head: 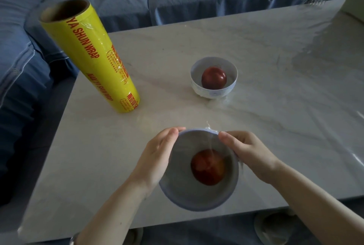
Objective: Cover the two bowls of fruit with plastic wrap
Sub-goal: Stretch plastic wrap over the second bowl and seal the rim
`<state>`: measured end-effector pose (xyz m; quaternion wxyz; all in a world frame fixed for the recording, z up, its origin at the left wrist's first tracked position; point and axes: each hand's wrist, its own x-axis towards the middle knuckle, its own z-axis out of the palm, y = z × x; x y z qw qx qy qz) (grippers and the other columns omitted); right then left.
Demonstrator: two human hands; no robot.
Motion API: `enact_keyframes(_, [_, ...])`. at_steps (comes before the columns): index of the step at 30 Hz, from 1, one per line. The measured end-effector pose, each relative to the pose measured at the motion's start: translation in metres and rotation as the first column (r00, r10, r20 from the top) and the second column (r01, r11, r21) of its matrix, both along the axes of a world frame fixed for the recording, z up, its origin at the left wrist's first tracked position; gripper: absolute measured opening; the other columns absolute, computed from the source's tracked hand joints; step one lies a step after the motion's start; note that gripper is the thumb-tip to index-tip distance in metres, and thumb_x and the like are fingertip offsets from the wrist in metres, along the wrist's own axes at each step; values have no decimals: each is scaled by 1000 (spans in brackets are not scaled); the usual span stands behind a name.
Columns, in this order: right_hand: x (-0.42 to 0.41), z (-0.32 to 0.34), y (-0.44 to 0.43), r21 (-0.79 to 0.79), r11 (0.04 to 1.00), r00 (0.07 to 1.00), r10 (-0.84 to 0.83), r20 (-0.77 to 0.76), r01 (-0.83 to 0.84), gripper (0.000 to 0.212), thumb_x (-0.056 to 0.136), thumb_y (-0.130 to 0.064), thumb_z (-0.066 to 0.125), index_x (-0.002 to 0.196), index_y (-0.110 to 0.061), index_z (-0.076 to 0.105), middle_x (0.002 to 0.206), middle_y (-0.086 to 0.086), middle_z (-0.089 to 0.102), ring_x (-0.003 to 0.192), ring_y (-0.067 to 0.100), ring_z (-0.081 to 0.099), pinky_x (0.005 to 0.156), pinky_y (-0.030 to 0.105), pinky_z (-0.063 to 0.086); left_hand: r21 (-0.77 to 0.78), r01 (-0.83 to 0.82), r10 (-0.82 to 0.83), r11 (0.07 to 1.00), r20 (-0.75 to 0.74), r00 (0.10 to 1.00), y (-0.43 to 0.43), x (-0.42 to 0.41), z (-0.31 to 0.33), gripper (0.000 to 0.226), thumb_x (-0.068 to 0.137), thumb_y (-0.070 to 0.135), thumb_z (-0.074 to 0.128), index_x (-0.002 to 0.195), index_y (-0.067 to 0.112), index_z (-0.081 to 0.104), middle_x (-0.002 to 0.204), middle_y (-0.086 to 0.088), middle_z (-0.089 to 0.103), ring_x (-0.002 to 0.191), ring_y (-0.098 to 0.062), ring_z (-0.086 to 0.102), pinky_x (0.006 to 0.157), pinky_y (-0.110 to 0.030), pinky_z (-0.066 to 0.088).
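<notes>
left hand (157, 158) clasps near bowl (197, 199) (film-covered) | right hand (250, 156) fingers pinch its rim

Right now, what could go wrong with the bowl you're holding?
The bowl looks tilted near the table edge, held by the left hand and right hand; a slip could drop it and its apple. The plastic wrap has a loose tail at the far rim, so it may peel off. The tall roll stands upright and could topple if bumped.
</notes>
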<state>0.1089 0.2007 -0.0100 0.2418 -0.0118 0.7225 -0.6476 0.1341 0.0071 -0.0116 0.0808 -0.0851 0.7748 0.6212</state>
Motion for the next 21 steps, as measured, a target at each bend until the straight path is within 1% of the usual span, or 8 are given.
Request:
enact_keyframes(3, [3, 3, 1, 65, 998, 999, 18, -33, -16, 40, 67, -51, 54, 75, -16, 73, 66, -3, 69, 62, 9, 64, 61, 19, 52, -35, 131, -129, 991, 57, 990, 2, -2, 3, 53, 85, 62, 44, 101, 18, 69, 101, -1, 71, 100, -13, 64, 89, -31, 48])
enact_keyframes(5, [2, 8, 3, 80, 996, 999, 50, -21, -48, 42, 63, -52, 55, 84, -20, 73, 72, -6, 73, 69, 8, 68, 63, 18, 52, -50, 117, -116, 992, 13, 993, 4, -2, 6, 65, 79, 69, 44, 90, 10, 68, 86, -11, 69, 83, -21, 63, 79, -33, 49])
enact_keyframes(7, [-2, 16, 5, 96, 990, 994, 102, 34, -105, 53, 60, -57, 54, 91, -18, 71, 77, -5, 72, 71, 9, 66, 65, 18, 50, -71, 53, -57, 996, -56, 997, 7, 0, 10, 58, 75, 71, 51, 78, 17, 68, 73, 3, 66, 71, -6, 60, 67, -16, 45])
enact_keyframes(10, [-14, 26, 2, 151, 982, 988, 96, 117, -113, 67, 53, -65, 55, 86, -9, 70, 75, 0, 65, 68, 10, 61, 70, 24, 49, -160, -2, -17, 987, -116, 993, 12, 4, 13, 28, 70, 60, 59, 87, 38, 62, 89, 24, 65, 88, 11, 60, 70, -1, 41])
enact_keyframes(12, [-21, 30, -5, 235, 968, 993, 66, 93, -87, 53, 56, -63, 65, 73, -14, 70, 69, -2, 65, 67, 9, 61, 71, 25, 50, -198, 14, -43, 980, -144, 989, 14, 7, 14, 35, 64, 61, 60, 92, 40, 58, 92, 28, 63, 94, 14, 57, 69, 0, 42])
enact_keyframes(15, [-31, 35, -13, 262, 965, 998, 14, 60, -29, 24, 72, -38, 73, 68, -15, 69, 68, -1, 65, 66, 9, 59, 67, 21, 51, -214, 23, -62, 977, -174, 983, 14, 8, 15, 45, 59, 69, 50, 95, 42, 56, 95, 29, 60, 99, 13, 54, 71, -1, 44])
enact_keyframes(18, [-36, 40, -17, 143, 989, 997, -44, 66, 35, 16, 80, -24, 69, 70, -12, 64, 61, -2, 61, 61, 10, 56, 66, 21, 50, -187, 23, -59, 982, -191, 980, 12, 9, 14, 40, 58, 66, 52, 92, 46, 55, 96, 29, 60, 98, 10, 55, 72, -2, 45])
enact_keyframes(21, [-38, 35, -21, 112, 988, 991, -113, 69, 105, 18, 83, -20, 65, 68, -13, 59, 48, -6, 54, 47, 7, 48, 52, 17, 44, -167, 25, -62, 986, -216, 975, 12, 9, 17, 38, 58, 63, 56, 92, 45, 57, 91, 30, 65, 95, 10, 58, 71, -3, 45])
